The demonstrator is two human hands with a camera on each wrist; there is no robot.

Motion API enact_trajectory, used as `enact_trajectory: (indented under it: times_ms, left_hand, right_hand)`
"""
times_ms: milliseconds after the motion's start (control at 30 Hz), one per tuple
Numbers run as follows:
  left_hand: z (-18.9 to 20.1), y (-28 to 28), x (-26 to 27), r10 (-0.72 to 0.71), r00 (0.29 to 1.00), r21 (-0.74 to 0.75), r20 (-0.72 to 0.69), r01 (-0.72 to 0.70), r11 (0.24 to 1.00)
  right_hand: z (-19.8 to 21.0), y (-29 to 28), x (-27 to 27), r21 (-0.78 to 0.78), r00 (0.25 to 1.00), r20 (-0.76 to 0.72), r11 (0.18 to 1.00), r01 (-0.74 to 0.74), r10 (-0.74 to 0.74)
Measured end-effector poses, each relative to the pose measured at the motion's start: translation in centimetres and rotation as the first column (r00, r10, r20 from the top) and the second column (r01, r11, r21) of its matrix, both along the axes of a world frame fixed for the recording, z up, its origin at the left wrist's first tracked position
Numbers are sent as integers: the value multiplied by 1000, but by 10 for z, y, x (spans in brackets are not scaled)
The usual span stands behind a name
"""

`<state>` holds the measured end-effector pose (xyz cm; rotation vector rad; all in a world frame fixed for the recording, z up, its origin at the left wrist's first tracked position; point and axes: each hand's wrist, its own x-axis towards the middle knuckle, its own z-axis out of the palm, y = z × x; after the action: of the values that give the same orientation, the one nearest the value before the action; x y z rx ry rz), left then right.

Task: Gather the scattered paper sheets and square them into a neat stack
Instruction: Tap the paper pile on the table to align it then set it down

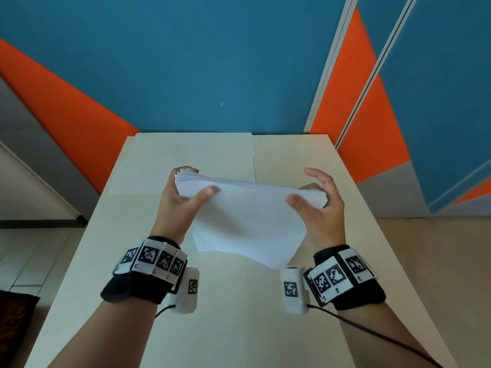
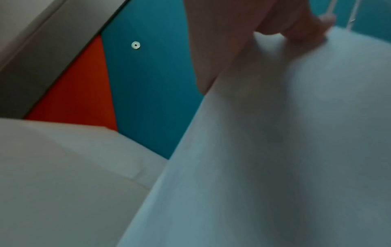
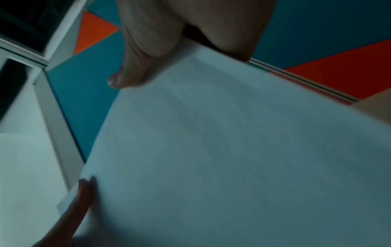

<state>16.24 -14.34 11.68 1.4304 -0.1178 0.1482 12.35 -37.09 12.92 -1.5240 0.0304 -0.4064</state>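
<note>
The wall [image 1: 212, 62] at the far side is blue with orange wedges and grey patches, and a pale vertical strip runs down its right part; it carries no writing. In the left wrist view a small round metal washer [image 2: 135, 45] sits on a blue panel.

The table [image 1: 225, 314] is pale and plain, running from the near edge to the wall. A cream folder [image 1: 191, 160] lies flat on its far left part, closed as far as can be seen; what it holds cannot be told.

The paper stack [image 1: 244, 216] is held up above the middle of the table, standing on edge with its broad white face toward the camera and its top edges slightly fanned at the left corner. No print can be read on the sheets.

The left hand [image 1: 178, 203] grips the stack's upper left corner, thumb on the near face and fingers curled behind. The right hand [image 1: 321, 205] holds the upper right corner, thumb pressed on the near face and fingers partly spread and curved around the right edge.

Both wrists wear black bands [image 1: 148, 272] with square black-and-white code markers; these bear patterns, not legible words. A black cable [image 1: 372, 333] trails from the right band.
</note>
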Motion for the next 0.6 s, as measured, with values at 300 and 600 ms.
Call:
enact_trajectory:
  times_ms: [300,600]
  left_hand:
    - [-38,1,9,-78,962,83,-262,103,991]
    - [-62,7,6,-151,919,90,-364,196,977]
  right_hand:
    - [-18,-1,2,80,937,-311,987,-139,157]
    - [-30,-9,7,-32,912,-386,985,-167,142]
